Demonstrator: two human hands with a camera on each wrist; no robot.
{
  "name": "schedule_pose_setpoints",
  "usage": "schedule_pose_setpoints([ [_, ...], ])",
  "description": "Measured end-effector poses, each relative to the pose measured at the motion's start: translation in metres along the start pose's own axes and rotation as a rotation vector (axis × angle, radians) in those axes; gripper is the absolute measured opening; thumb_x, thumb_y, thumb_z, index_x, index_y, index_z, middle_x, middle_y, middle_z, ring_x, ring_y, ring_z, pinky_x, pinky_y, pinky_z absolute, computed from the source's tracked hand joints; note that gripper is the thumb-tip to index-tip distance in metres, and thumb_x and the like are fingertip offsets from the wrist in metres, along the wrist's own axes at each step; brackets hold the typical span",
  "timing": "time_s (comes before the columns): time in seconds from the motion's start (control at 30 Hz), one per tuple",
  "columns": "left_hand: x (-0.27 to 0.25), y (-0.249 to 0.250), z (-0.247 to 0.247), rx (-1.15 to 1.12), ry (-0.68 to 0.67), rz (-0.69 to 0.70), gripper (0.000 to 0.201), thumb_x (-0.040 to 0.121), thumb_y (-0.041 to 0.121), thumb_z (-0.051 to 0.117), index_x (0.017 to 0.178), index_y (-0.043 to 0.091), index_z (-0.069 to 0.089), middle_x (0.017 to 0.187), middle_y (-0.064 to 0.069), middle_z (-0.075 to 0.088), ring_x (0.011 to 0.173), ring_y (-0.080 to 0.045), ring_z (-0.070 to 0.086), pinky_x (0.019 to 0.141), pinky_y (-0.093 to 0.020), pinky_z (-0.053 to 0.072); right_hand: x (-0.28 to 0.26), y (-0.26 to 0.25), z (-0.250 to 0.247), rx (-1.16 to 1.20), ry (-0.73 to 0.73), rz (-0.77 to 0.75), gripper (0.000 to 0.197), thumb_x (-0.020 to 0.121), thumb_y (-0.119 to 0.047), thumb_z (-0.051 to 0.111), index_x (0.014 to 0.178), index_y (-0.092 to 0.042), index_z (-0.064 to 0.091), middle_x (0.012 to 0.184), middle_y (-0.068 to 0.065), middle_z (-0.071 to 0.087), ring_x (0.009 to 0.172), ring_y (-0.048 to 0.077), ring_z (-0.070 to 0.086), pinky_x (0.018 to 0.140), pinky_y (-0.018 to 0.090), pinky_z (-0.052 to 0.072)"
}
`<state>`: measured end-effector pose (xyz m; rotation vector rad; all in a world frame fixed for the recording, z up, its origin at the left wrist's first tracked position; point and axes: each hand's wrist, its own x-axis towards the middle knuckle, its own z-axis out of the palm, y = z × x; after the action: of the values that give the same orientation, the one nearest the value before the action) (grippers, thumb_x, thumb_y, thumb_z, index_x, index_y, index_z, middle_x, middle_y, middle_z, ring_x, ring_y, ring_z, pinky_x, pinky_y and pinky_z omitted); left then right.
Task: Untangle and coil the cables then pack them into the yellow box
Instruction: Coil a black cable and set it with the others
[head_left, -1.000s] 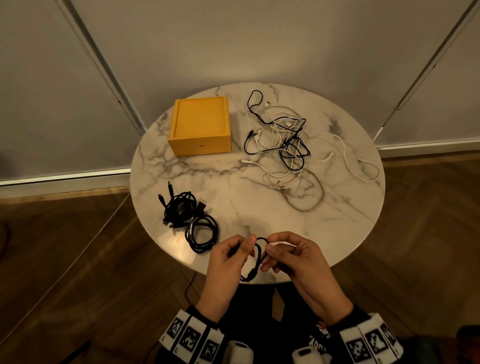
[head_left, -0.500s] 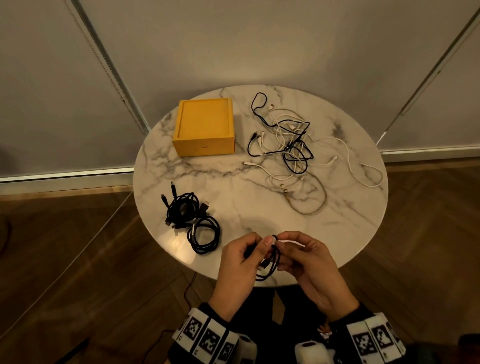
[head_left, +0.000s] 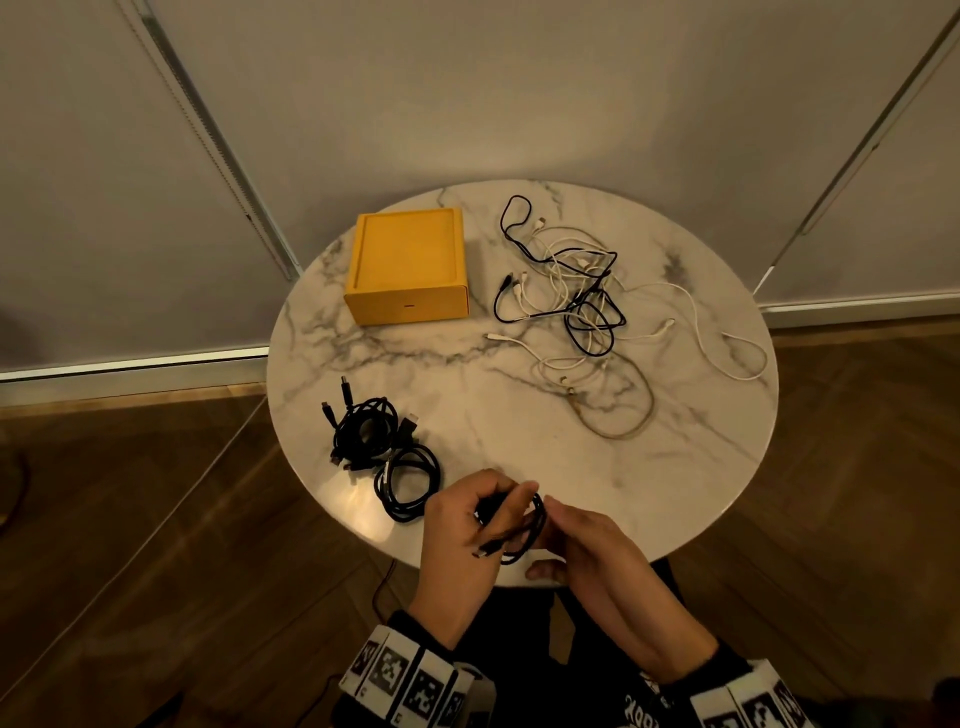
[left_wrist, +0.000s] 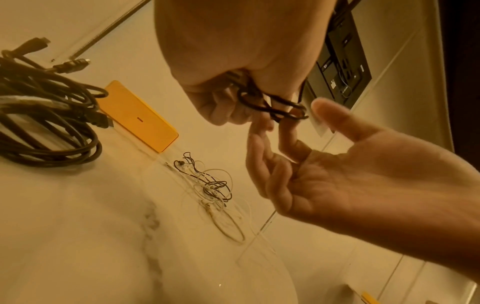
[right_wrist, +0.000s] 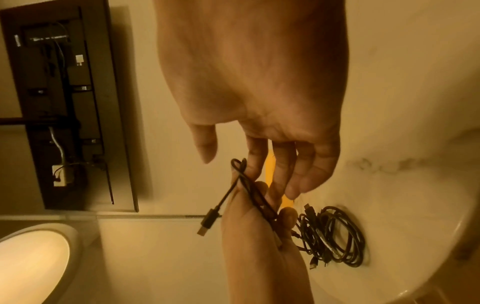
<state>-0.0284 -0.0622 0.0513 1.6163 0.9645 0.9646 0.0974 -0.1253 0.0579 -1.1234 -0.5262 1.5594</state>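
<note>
My left hand (head_left: 491, 519) pinches a small coil of black cable (head_left: 524, 535) above the table's near edge; its USB plug (right_wrist: 206, 223) sticks out below the fingers. My right hand (head_left: 558, 525) lies open beside it, palm up in the left wrist view, straight fingertips (left_wrist: 262, 123) touching the loop (left_wrist: 275, 107), thumb spread away. The yellow box (head_left: 408, 265) stands closed at the back left. Right of it lies a tangle of white and black cables (head_left: 576, 306). Two coiled black cables (head_left: 387, 447) rest at the front left.
The round marble table (head_left: 519, 415) is small, and its near edge runs under my hands. Wooden floor lies all round, with a grey wall behind. One thin cable trails over the floor at the left. Bare marble lies between the coils and the tangle.
My right hand has let go of the black cable and opened, thumb spread away. The coil now sits in my left hand, which has shifted slightly left.
</note>
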Motion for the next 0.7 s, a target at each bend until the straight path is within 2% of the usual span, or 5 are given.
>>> schedule_pose_setpoints([
  [0.13, -0.002, 0.000, -0.006, -0.065, -0.086, -0.005, 0.009, 0.090, 0.018, 0.065, 0.089, 0.016, 0.074, 0.077, 0.002, 0.069, 0.071, -0.011, 0.067, 0.066, -0.024, 0.053, 0.001, 0.001, -0.003, -0.098, 0.015, -0.050, 0.045, 0.068, -0.040, 0.071, 0.088, 0.000, 0.075, 0.085, 0.017, 0.068, 0.081, 0.018, 0.061, 0.068, 0.028, 0.045],
  [0.23, -0.001, -0.004, -0.020, -0.004, -0.202, -0.001, 0.013, 0.086, 0.021, 0.067, 0.095, 0.021, 0.077, 0.083, 0.006, 0.071, 0.079, -0.012, 0.067, 0.072, -0.023, 0.052, 0.003, -0.005, -0.012, -0.081, 0.000, -0.057, 0.035, 0.073, -0.034, 0.072, 0.081, 0.000, 0.075, 0.080, 0.016, 0.065, 0.076, 0.021, 0.058, 0.069, 0.032, 0.042],
  [0.4, -0.003, -0.011, -0.036, -0.076, -0.315, -0.233, 0.010, 0.081, 0.016, 0.074, 0.091, 0.013, 0.077, 0.081, -0.006, 0.074, 0.075, -0.025, 0.069, 0.062, -0.029, 0.053, 0.001, -0.003, -0.015, -0.247, -0.135, -0.017, 0.022, 0.087, -0.026, 0.067, 0.071, -0.013, 0.075, 0.075, 0.004, 0.065, 0.070, 0.012, 0.059, 0.067, 0.022, 0.043],
  [0.5, -0.005, -0.012, -0.042, -0.139, -0.378, -0.320, 0.007, 0.082, 0.008, 0.073, 0.089, 0.006, 0.073, 0.079, -0.006, 0.072, 0.069, -0.013, 0.066, 0.056, -0.022, 0.049, 0.001, 0.001, -0.017, -0.343, -0.182, 0.018, 0.019, 0.084, -0.027, 0.063, 0.074, -0.017, 0.076, 0.077, 0.002, 0.067, 0.073, 0.010, 0.061, 0.068, 0.018, 0.043],
  [0.7, -0.009, -0.012, -0.050, -0.211, -0.382, -0.385, 0.013, 0.080, 0.008, 0.073, 0.093, 0.010, 0.073, 0.077, 0.000, 0.070, 0.069, -0.009, 0.062, 0.054, -0.024, 0.050, 0.003, 0.005, -0.022, -0.437, -0.157, 0.030, 0.033, 0.078, -0.031, 0.065, 0.086, 0.000, 0.075, 0.080, 0.004, 0.071, 0.072, 0.003, 0.063, 0.065, 0.012, 0.043],
])
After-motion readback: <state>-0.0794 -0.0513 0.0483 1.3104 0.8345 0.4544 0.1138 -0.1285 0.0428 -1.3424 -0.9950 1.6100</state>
